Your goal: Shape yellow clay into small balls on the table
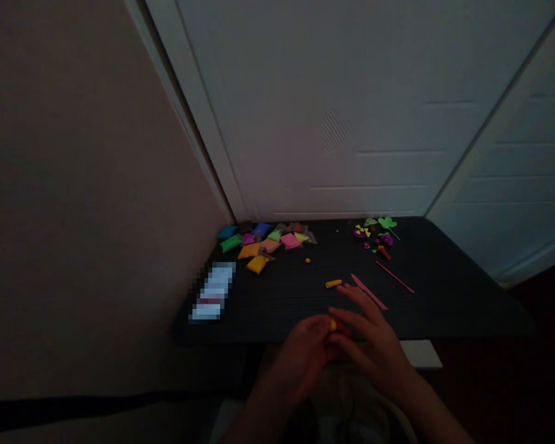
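Note:
My left hand [305, 345] is closed at the front edge of the table, its fingertips pinching a small yellow piece of modelling clay [333, 325]. Close beside it, my right hand [370, 336] has its fingers spread, with the index finger and thumb on either side of the yellow piece; whether they touch it is hard to see in the dim light. Something reddish shows between the hands, too dark to name. Just beyond the right fingertips lies a yellow clay roll [333, 283], and a pink clay knife [369, 292] rests to its right.
Several coloured clay packets [258, 265] lie at the back left, above a blurred-out bright rectangle [214, 292]. A small yellow ball [308, 260] is mid-table. At right are a thin pink stick [395, 277] and small clay shapes with a green clover [387, 223]. A white panel [333, 92] stands behind.

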`<move>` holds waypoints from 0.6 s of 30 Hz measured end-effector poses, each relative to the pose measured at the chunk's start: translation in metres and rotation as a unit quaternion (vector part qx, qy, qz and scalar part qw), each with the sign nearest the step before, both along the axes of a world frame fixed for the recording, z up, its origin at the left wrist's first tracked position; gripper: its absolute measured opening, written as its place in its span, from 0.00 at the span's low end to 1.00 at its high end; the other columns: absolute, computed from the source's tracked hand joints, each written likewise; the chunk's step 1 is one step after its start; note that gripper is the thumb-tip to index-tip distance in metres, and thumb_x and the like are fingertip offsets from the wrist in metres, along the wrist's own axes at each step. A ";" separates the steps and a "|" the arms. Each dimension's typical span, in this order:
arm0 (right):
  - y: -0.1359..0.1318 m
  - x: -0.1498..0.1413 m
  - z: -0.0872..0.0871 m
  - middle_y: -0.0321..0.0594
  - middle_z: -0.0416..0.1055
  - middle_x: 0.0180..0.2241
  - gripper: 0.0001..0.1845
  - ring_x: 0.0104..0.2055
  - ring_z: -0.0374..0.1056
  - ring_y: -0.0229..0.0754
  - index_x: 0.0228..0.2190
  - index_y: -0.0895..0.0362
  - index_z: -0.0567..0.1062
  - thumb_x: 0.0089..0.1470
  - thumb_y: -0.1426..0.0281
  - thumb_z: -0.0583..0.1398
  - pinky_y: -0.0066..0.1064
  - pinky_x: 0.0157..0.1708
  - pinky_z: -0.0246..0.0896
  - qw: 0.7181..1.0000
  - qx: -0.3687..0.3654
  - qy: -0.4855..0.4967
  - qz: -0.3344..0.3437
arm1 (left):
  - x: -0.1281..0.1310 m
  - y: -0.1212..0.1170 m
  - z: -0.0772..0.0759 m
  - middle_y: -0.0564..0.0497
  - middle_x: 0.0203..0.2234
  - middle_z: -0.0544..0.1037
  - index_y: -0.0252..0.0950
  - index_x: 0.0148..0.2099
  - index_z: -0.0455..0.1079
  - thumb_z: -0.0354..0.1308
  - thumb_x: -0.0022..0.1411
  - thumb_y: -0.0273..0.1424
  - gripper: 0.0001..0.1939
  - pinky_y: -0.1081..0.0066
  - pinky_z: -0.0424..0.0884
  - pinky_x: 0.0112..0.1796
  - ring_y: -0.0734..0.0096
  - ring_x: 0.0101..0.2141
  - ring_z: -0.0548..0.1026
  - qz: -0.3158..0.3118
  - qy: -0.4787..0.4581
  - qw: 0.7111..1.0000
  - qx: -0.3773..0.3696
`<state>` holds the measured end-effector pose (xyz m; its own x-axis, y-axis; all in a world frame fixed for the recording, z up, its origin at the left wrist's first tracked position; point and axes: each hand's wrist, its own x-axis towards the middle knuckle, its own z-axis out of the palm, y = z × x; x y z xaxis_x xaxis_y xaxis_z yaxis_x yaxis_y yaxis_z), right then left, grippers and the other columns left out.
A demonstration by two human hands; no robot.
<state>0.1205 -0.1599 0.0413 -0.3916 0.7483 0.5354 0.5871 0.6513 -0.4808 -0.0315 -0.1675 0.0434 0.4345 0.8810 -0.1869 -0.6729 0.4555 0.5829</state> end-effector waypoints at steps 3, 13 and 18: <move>0.006 0.000 -0.006 0.41 0.52 0.57 0.19 0.59 0.47 0.47 0.48 0.48 0.64 0.52 0.71 0.56 0.49 0.54 0.51 0.999 -0.042 0.000 0.000 | -0.001 0.008 -0.007 0.47 0.31 0.74 0.29 0.37 0.70 0.54 0.57 0.25 0.06 0.70 0.66 0.38 0.73 0.33 0.72 0.001 0.011 1.000 -0.015; 0.026 -0.018 -0.039 0.42 0.57 0.55 0.24 0.56 0.54 0.41 0.52 0.48 0.60 0.53 0.73 0.54 0.39 0.53 0.56 0.988 -0.146 0.039 0.011 | -0.017 0.035 -0.026 0.46 0.36 0.75 0.32 0.42 0.71 0.56 0.56 0.29 0.11 0.70 0.64 0.42 0.70 0.38 0.71 0.021 0.159 0.986 -0.037; 0.037 -0.026 -0.053 0.42 0.61 0.52 0.23 0.53 0.59 0.38 0.51 0.48 0.61 0.54 0.76 0.52 0.35 0.51 0.59 0.986 -0.155 0.063 0.018 | -0.026 0.052 -0.033 0.48 0.37 0.75 0.35 0.43 0.71 0.57 0.54 0.30 0.12 0.68 0.63 0.44 0.67 0.40 0.70 -0.024 0.245 0.969 0.021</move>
